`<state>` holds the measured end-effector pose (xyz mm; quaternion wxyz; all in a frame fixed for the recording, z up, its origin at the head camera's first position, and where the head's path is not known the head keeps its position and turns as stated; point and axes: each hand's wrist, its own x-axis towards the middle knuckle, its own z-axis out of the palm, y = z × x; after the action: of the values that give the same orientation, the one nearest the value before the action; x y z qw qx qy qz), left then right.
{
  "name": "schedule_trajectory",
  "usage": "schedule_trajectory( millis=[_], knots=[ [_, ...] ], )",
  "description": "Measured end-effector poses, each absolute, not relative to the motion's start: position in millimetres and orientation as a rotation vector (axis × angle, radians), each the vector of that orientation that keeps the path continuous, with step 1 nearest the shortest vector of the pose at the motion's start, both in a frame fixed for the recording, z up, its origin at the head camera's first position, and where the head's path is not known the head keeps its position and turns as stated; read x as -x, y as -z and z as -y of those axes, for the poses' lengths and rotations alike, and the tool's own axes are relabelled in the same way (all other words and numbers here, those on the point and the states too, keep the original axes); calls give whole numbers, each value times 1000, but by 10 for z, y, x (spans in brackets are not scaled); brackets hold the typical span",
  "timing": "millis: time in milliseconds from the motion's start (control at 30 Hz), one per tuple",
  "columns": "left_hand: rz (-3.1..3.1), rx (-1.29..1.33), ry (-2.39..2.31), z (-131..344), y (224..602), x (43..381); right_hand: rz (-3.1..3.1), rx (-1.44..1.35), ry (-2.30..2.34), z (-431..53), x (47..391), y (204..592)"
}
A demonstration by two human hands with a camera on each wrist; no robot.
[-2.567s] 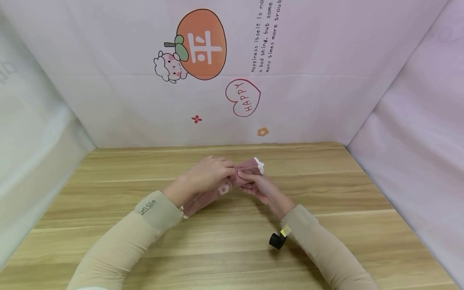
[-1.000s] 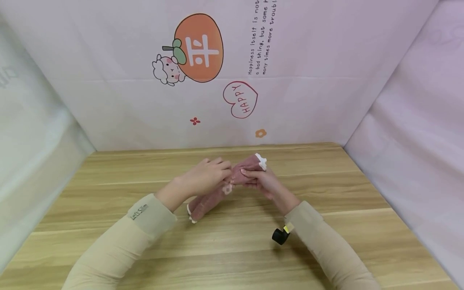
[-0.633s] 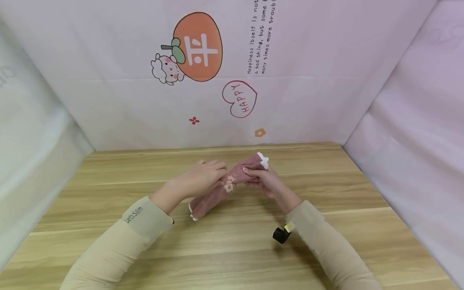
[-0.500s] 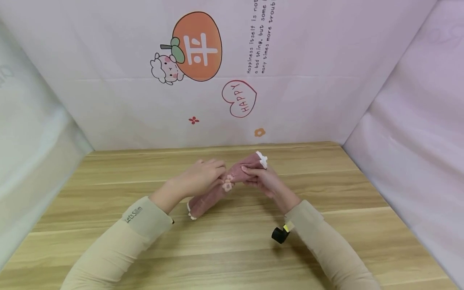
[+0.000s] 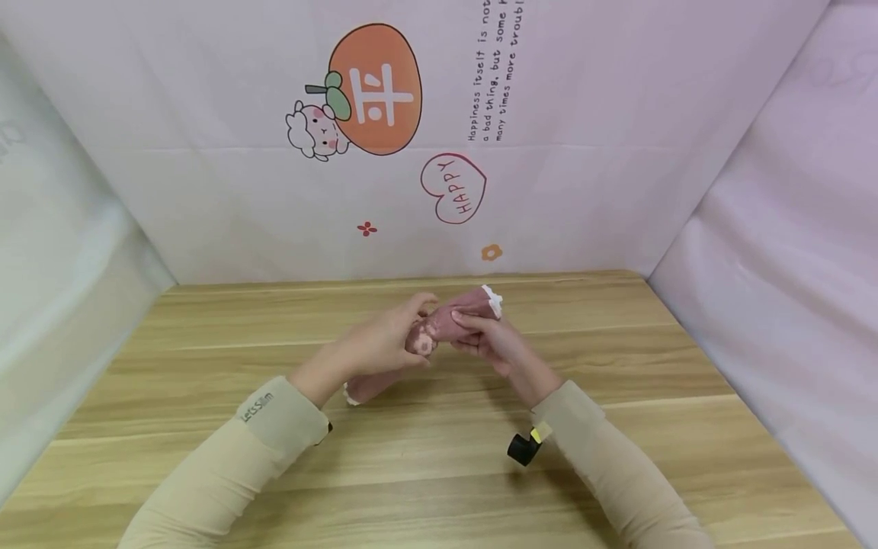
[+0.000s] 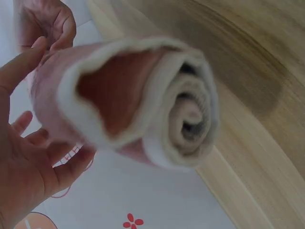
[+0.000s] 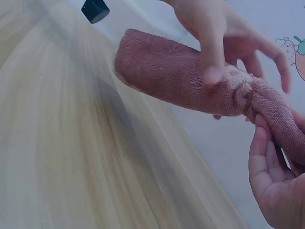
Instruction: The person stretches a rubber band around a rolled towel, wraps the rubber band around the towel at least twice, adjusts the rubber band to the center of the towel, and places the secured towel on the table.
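A dusty-pink towel (image 5: 466,314), rolled into a tube with white scalloped ends, is held above the table between both hands. Near its middle it is drawn in to a narrow, creased waist (image 7: 245,98), with pale flower patches beside it. My right hand (image 5: 506,351) grips the towel on the right of this waist, thumb on top. Around the other half my left hand (image 5: 373,343) has its fingers and thumb spread apart, the thumb in front and the fingers behind. The left wrist view shows the spiral of the roll's end (image 6: 188,117), blurred.
A wood-grain table (image 5: 411,473) lies below the hands. A white printed cloth (image 5: 583,152) hangs behind it, with more cloth at both sides. A small black camera piece (image 5: 523,450) sticks out from the right sleeve's cuff (image 5: 569,415).
My left hand has loosened from the towel's middle and spread its fingers. The towel's left end has turned slightly up and left. My right hand keeps its grip, shifted a little left.
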<state>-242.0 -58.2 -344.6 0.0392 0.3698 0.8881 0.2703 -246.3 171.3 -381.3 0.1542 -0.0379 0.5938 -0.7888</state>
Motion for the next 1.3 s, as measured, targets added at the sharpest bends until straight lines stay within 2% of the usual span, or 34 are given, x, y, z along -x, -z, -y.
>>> schedule_trajectory(
  millis=[367,667,1133,1300],
  knots=[
    [-2679,-1052,-767,642,3469,2432,-1733,62,2320,-1765,2474,3818],
    [-2545,-1096,-837,721,3521,2484,-1678,128,2280,-1802,2477,3832],
    [-2320,-1014,-967,903,3506,2590,-1528,496,2185,-1825,2526,3948],
    [-2230,-1020,-993,937,3486,2625,-1539,727,2147,-1836,2553,3982]
  ],
)
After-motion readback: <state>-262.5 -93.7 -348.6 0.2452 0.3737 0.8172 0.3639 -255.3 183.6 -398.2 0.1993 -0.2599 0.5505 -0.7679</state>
